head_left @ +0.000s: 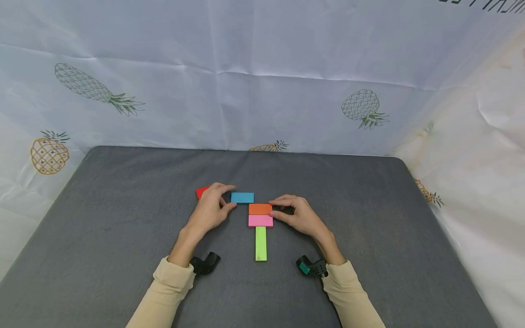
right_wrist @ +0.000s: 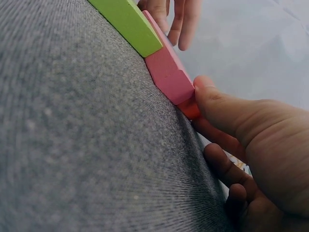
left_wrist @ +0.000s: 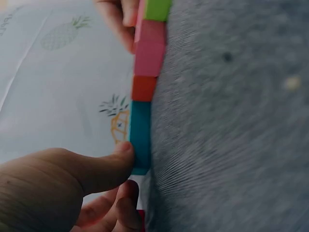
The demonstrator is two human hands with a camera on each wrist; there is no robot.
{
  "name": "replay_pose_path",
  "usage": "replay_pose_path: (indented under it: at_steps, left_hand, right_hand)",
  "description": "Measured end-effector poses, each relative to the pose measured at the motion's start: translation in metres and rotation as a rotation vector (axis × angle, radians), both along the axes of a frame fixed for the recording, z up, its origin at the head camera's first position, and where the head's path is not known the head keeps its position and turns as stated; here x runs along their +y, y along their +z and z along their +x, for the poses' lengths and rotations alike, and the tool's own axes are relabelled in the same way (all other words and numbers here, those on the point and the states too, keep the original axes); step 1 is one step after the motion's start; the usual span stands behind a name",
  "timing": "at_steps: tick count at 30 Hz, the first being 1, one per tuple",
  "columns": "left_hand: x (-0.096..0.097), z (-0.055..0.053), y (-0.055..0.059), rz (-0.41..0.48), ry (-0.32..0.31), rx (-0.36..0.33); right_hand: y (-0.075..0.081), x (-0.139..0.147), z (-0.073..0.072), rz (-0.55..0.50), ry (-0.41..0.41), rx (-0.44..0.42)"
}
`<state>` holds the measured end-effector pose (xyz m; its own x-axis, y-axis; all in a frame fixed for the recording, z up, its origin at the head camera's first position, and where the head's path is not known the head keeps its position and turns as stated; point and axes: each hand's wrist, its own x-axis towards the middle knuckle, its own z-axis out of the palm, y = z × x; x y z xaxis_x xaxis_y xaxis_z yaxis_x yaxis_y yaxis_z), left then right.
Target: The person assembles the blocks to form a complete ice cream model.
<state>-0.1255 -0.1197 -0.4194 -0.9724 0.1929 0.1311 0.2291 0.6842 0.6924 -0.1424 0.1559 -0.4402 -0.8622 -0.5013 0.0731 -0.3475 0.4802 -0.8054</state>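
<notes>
My left hand [head_left: 208, 210] is at the left end of a blue block [head_left: 242, 197]. Its thumb touches the block's near side, and the index finger extends just beyond the far side with a small gap. My right hand [head_left: 301, 216] pinches the right end of an orange block [head_left: 260, 209] between thumb and index finger. A pink block [head_left: 260, 221] lies directly in front of the orange one, and a lime-green block [head_left: 260, 243] runs toward me from its middle. The blue block sits behind and left of the orange one, near its corner. A red block [head_left: 201, 192] is partly hidden behind my left hand.
All blocks lie on a grey cloth-covered table [head_left: 123, 218]. A white pineapple-print sheet [head_left: 246, 91] hangs behind it. Black wrist-worn devices [head_left: 206, 263] sit at both sleeve cuffs, the right one with a green part.
</notes>
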Motion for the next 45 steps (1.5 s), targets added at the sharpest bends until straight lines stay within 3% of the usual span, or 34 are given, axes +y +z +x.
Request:
replay_pose_path:
  at_steps: [14,45]
  left_hand:
    - [-0.003,0.000,0.003,0.000,-0.043,0.003]
    - [0.014,0.000,-0.003,0.027,-0.022,0.005]
  right_hand:
    - [0.000,0.001,0.000,0.009,-0.009,0.011]
    - [0.002,0.000,0.000,-0.003,-0.009,0.018]
